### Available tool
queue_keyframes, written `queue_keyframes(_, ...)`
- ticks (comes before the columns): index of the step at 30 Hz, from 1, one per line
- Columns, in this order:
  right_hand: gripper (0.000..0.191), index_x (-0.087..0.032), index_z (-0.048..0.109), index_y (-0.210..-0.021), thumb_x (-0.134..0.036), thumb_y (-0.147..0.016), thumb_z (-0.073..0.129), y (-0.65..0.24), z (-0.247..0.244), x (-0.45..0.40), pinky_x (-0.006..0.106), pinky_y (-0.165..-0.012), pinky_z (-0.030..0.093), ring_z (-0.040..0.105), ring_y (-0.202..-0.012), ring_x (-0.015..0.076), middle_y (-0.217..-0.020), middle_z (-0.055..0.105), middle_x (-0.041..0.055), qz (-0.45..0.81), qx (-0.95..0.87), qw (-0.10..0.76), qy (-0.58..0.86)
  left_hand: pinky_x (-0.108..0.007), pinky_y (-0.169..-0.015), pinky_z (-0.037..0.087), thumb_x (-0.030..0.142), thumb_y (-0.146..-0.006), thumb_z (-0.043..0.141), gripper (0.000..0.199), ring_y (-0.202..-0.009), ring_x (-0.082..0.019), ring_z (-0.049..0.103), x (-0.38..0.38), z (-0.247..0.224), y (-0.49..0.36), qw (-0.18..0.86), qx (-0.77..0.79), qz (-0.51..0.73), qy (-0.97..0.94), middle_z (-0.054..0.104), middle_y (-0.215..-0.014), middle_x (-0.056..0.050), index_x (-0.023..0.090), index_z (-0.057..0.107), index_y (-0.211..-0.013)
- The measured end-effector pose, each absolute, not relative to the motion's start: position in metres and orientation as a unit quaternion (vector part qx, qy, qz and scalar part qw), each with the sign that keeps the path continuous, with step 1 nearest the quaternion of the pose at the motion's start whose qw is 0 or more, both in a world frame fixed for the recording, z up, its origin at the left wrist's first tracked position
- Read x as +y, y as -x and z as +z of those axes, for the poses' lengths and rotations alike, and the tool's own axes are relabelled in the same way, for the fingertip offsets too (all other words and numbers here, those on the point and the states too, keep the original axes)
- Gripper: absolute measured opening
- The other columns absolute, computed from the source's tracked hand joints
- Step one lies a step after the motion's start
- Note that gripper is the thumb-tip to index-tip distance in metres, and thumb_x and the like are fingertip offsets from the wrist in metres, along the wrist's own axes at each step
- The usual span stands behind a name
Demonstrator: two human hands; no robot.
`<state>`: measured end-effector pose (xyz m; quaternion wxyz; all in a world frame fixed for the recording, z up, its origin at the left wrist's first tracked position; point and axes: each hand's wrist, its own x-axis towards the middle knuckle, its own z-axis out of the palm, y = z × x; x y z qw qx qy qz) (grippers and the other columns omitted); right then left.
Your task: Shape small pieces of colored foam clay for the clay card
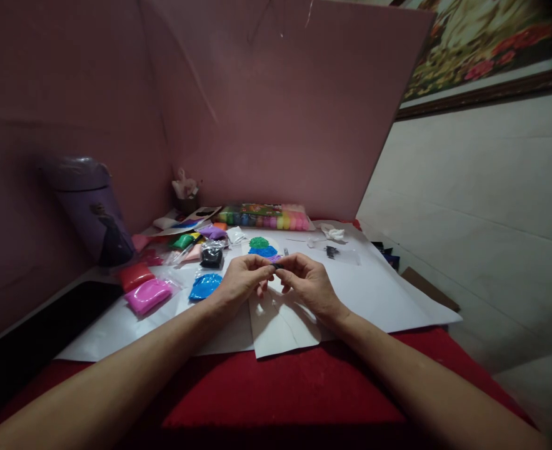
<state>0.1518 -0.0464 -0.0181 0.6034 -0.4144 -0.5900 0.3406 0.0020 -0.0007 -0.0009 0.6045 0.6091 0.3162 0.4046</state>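
A small black piece is pinched between the fingertips of my left hand and my right hand. The two hands nearly meet over a white sheet. Beyond them on that sheet lie a green patch and a blue patch, with a bit of purple partly hidden by my fingers. Left of my left hand sit a packet of blue clay and a packet of black clay.
Pink and red packets lie at the left, near a purple tumbler and a black slab. A pack of coloured tubs stands at the back. Crumpled white tissue and black bits are at the right.
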Motion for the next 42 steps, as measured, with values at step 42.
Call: queue_keyframes(42,0.015,-0.017,0.067,-0.083,-0.032,-0.078,0.068,-0.1527,-0.0136,-0.0469,0.025,-0.051,0.048,0.054,-0.054,0.0105,-0.066,0.062,-0.0014,0.350,-0.578,0.608,0.417,-0.020,-0.041,0.039,0.034,-0.067,0.075,0.029,-0.043,-0.007,0.048,-0.0039,0.0023,-0.0009,0.603,0.293,0.410,-0.618,0.061,-0.060,0.000,0.010,0.068,-0.082)
